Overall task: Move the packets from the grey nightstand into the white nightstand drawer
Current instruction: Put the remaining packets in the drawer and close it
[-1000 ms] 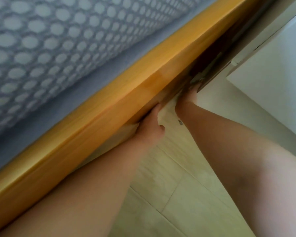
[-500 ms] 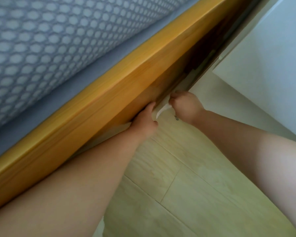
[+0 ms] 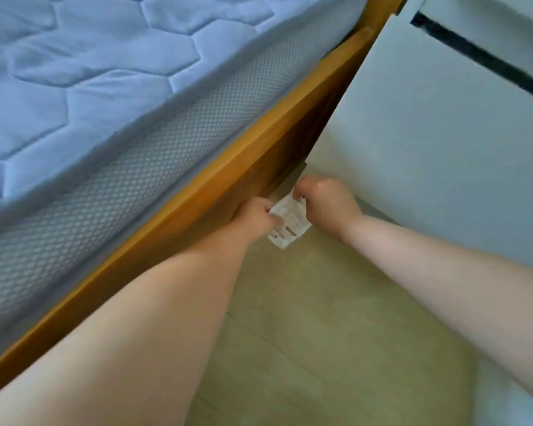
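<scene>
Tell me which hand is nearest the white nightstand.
The right hand, pinching the packet's far corner right beside the white nightstand; the left hand holds the packet's other edge, nearer the wooden bed frame.

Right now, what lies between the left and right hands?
A white printed packet, gripped by the left hand and right hand, shown in the head view.

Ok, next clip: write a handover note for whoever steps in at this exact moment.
Left hand: pinches the left edge of the white packet.
Right hand: holds its right edge.
Packet: held low over the floor, between the wooden bed frame and the white nightstand.
Done: one packet in hand.
Left: put it in the white nightstand drawer; the grey nightstand and any other packets are out of view.
</scene>
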### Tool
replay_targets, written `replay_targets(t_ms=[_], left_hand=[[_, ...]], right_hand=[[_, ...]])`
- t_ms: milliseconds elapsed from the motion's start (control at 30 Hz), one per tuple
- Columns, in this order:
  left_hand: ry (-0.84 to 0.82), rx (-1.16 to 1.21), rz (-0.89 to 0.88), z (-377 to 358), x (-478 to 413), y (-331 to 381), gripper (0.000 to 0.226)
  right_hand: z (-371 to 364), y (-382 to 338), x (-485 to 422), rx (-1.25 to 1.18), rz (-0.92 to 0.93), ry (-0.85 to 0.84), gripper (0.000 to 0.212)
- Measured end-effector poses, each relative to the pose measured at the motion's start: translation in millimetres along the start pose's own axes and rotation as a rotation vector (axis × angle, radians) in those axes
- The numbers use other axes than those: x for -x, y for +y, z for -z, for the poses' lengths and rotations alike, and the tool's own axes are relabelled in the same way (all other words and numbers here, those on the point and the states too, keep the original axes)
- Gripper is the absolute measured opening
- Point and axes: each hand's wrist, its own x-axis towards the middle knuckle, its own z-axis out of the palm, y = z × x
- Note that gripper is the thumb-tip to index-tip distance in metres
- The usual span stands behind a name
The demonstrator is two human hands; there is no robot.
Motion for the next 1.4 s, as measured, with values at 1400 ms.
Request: replay_targets(t_ms=[1400], left_hand=[[0.528, -0.676, -1.415, -54, 216, 222, 0.037]], right_hand=[[250, 44, 261, -1.595, -0.930, 0.233, 0.012]])
